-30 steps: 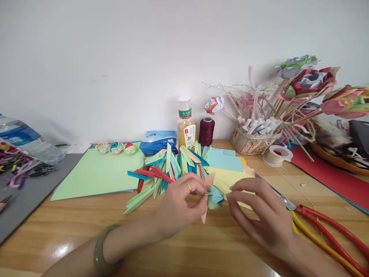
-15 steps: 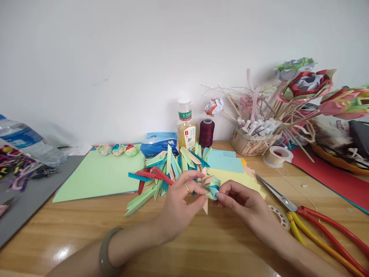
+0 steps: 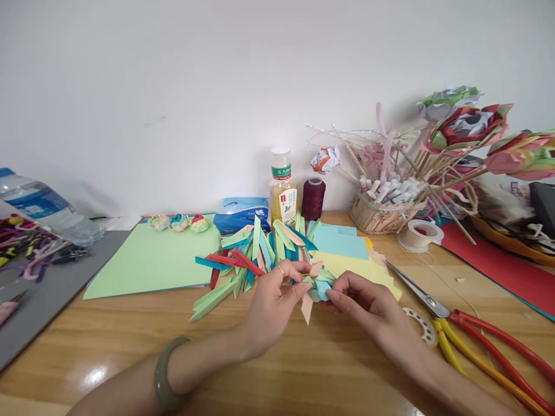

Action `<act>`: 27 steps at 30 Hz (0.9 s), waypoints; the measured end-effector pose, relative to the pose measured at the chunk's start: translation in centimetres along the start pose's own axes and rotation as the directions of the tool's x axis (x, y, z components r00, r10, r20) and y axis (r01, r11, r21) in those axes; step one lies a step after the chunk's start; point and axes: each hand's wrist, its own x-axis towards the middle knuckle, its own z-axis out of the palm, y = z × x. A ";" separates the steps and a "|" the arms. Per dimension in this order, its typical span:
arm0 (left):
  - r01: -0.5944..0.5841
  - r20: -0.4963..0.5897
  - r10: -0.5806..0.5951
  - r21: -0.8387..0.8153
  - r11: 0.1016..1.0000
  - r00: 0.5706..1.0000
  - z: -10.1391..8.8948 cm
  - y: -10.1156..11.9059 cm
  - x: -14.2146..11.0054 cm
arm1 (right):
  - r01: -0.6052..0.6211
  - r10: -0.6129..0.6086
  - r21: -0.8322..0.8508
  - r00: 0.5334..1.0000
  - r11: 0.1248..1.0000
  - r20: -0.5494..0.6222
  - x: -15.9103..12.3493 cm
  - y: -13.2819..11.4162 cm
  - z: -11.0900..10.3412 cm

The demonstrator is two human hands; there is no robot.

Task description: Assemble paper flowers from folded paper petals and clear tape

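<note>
left hand point(image 3: 273, 303) and right hand point(image 3: 370, 306) are pinching opposite sides of folded paper point(image 3: 321, 289), likely steadying its folds.

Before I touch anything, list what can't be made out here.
- Head view: the gripped parts of the folded paper piece, covered by the fingers of the left hand and right hand.
- Head view: part of the white ring, behind the right wrist.
- Head view: the handle ends of the red-handled scissors, cut off by the picture's edge.
- Head view: the drink bottle's fine print, too small.
</note>
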 end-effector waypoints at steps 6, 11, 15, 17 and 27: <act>0.006 0.018 -0.005 -0.061 0.998 1.000 0.0 0.3 -0.2 | 0.025 -0.025 0.015 0.999 1.000 -0.034 -0.2 -0.2 0.0; 0.002 0.010 -0.002 -0.083 0.997 1.000 0.2 0.7 -0.3 | 0.062 -0.062 0.002 0.996 0.998 -0.057 -0.4 -0.1 0.0; 0.025 0.003 -0.025 -0.084 0.996 1.000 0.3 0.8 -0.3 | 0.085 -0.085 -0.008 0.995 0.996 -0.061 -0.5 -0.1 0.1; 0.036 0.001 -0.036 -0.082 0.996 0.999 0.3 0.8 -0.3 | 0.099 -0.102 -0.048 0.993 0.994 -0.061 -0.5 -0.2 0.0; 0.139 0.129 -0.127 -0.089 0.986 0.984 -0.4 0.7 0.6 | 0.245 -0.294 -0.213 0.925 0.946 -0.242 0.1 0.3 -1.9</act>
